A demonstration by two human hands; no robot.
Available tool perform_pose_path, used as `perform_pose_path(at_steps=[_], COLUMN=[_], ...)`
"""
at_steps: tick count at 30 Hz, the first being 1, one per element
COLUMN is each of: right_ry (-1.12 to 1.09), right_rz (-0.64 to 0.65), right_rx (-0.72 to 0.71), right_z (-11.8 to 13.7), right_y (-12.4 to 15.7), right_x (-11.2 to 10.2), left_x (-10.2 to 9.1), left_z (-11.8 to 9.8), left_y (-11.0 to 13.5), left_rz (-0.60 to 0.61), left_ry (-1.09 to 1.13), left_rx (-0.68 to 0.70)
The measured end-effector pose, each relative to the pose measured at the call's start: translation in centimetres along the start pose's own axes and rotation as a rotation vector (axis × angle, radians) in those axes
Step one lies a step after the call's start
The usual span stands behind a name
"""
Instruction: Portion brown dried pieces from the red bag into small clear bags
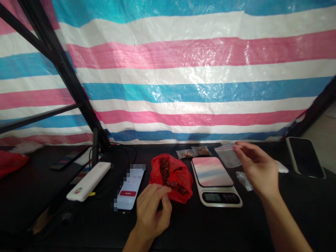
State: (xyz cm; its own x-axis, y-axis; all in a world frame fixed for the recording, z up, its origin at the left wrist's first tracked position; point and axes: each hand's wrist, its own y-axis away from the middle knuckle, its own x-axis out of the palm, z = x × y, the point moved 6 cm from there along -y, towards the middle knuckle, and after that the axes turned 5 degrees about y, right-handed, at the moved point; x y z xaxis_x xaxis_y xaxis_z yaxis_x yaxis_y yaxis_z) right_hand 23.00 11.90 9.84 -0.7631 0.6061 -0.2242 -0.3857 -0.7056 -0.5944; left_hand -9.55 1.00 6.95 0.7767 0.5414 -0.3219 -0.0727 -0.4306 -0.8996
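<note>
Right hand at clear zip bag; left hand at red bean bag.
Right hand (258,169): thumb and forefinger together, clamped on the top corner of a clear, flat plastic zip bag (228,157), located behind and right of a white, rectangular digital scale (219,198). Left hand (154,208): fingers half curled at the near edge of an open, red plastic bag (172,159) of brown beans (165,169); whether it grips the film cannot be told. The scale sits between both bags; two small filled clear packets (194,152) lie behind it. A lit phone (130,189) lies left of the red bag. The right fingers cover the zip bag's corner. Its zip edge faces the striped sheet (183,94), running left to right; foreshortening obscures its long axis.
</note>
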Motion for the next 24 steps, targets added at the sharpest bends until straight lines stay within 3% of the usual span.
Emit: perform_pose_path(at_steps=[4,10,18,24], right_ry=[-0.433,-0.568,-0.288,0.252], right_rz=[0.192,0.528,0.672,0.697], right_rx=[0.159,0.208,-0.009,-0.428], right_z=[2.7,6.8,8.9,8.5], right_y=[3.5,9.3,11.7,12.6], right_x=[4.3,11.0,13.1,13.8], left_x=[1.8,3.7,2.3,0.3], left_z=[-0.6,1.8,4.6,6.8], left_y=[0.1,1.1,2.1,2.1], left_rz=[0.042,0.073,0.034,-0.229], left_ry=[0.026,0.181,0.382,0.304], left_rx=[-0.048,-0.431,-0.74,-0.831])
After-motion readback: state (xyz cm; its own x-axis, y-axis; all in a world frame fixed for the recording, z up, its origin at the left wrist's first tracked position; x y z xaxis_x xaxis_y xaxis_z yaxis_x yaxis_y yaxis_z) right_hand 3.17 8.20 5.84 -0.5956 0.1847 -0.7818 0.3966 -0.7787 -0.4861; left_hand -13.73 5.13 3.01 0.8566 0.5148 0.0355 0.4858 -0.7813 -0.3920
